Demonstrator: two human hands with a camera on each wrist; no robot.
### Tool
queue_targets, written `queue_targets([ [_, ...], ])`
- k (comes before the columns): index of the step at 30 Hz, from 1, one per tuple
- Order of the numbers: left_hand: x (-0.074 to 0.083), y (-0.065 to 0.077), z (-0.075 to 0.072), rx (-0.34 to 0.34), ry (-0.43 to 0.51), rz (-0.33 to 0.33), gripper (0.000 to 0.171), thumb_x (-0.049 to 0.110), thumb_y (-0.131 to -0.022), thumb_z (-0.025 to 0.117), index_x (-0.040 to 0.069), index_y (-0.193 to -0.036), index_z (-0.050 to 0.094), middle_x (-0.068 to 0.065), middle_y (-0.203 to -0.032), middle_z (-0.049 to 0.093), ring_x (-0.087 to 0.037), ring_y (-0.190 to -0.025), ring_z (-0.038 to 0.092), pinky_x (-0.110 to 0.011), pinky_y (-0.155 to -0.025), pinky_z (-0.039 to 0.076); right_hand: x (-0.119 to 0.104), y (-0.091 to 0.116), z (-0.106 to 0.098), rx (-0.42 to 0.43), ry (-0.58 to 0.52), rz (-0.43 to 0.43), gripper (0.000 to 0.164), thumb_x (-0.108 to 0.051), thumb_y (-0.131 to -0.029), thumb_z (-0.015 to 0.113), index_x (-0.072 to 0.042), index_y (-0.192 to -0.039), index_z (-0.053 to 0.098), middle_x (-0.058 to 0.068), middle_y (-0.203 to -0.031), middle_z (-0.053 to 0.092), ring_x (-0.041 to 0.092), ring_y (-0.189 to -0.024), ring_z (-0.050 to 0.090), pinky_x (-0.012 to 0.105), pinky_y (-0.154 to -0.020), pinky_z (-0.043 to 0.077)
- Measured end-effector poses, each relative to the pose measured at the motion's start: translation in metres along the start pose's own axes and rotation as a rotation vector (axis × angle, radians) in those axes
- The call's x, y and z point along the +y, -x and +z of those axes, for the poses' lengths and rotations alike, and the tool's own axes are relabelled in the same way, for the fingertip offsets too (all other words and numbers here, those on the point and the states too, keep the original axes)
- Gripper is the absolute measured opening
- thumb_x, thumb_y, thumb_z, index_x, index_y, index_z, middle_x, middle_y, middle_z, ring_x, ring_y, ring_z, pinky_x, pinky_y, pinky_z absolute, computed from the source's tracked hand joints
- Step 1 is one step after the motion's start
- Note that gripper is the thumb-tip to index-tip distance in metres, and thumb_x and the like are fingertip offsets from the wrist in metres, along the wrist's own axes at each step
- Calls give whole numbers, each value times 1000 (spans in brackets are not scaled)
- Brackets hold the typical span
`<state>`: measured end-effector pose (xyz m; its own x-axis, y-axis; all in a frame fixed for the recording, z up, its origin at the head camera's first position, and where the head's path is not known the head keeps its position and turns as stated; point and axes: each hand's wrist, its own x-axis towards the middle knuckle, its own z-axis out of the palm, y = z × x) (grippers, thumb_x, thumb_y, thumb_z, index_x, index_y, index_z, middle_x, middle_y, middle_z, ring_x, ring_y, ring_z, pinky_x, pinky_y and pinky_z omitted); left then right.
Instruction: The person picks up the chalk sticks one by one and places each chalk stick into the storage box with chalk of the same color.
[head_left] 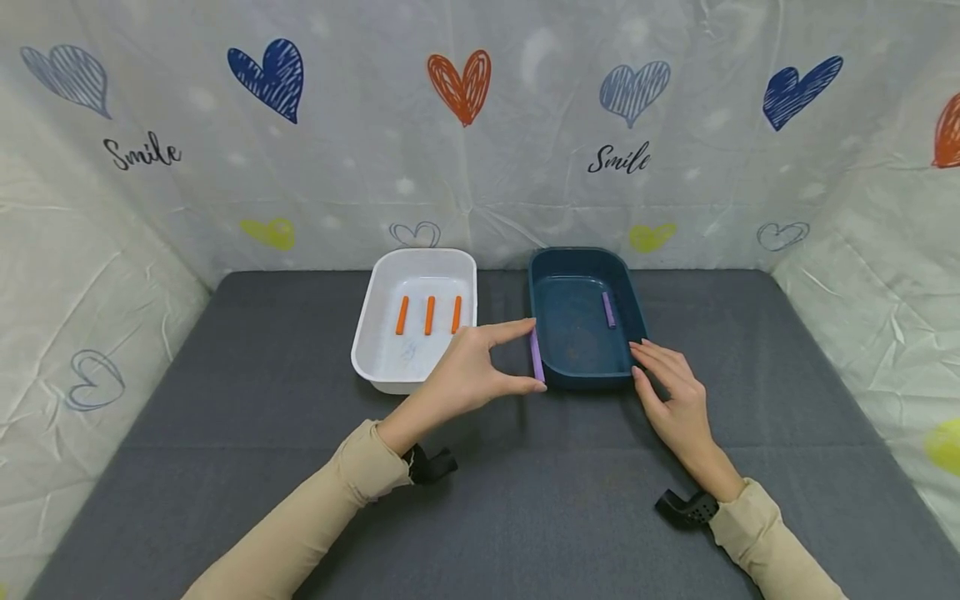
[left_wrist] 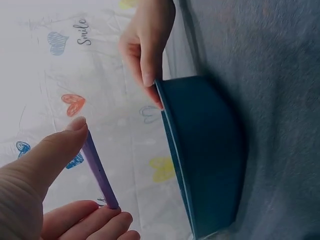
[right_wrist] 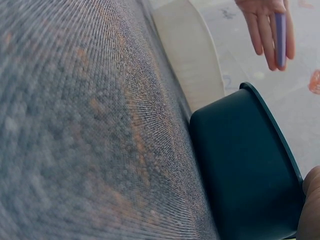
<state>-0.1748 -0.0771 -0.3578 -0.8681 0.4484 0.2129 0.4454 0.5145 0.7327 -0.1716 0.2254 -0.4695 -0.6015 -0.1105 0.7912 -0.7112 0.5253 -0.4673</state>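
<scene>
My left hand (head_left: 468, 371) pinches a slim purple stick (head_left: 536, 357) between thumb and fingertips, one at each end. It is held up near the left side of a dark teal tray (head_left: 588, 382); the left wrist view shows the stick (left_wrist: 100, 172) apart from the tray's rim. My right hand (head_left: 675, 400) rests its fairly straight fingers and thumb on that tray's near right corner. Inside the teal tray lies another purple stick (head_left: 608, 309). To the left, a white tray (head_left: 366, 354) contains three orange sticks (head_left: 430, 316), the rightmost partly behind my left hand.
Both trays stand side by side on a grey cloth-covered table (head_left: 300, 467), near its back edge. Behind the table hangs a pale curtain (head_left: 525, 167) printed with hearts and words. A black strap or mount (head_left: 431, 465) is worn on each wrist.
</scene>
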Motion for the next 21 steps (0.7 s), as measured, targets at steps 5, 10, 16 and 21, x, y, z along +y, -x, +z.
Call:
queue_targets([
  [5,2,-13,0,-19,-32,12,77,32,-73,90,11,-140,58,-3,-141,57,-19,-132,51,-40,-105,46,-1,0,-1,-3,7,7,38,11,-83,68,3,-120,70,20,-120,68,36,-117,60,25,-107,41],
  [10,5,-28,2,-32,-58,21,77,32,-74,90,10,-141,57,-5,-143,55,-21,-123,58,-38,-93,53,-2,-1,0,-3,5,-2,38,12,-82,68,4,-119,70,22,-118,68,37,-117,60,25,-106,41],
  [16,9,-45,3,-39,-88,29,78,30,-74,90,7,-141,57,-8,-143,55,-21,-124,57,-34,-90,51,-2,-1,-1,-8,9,10,37,11,-83,68,5,-119,70,23,-119,68,36,-118,60,25,-107,40],
  [21,10,-57,7,-73,-125,4,80,31,-75,89,8,-143,54,-7,-145,53,-20,-133,50,-36,-103,48,-2,-1,-1,-6,8,5,38,12,-82,68,5,-119,70,22,-119,68,36,-118,60,25,-107,41],
])
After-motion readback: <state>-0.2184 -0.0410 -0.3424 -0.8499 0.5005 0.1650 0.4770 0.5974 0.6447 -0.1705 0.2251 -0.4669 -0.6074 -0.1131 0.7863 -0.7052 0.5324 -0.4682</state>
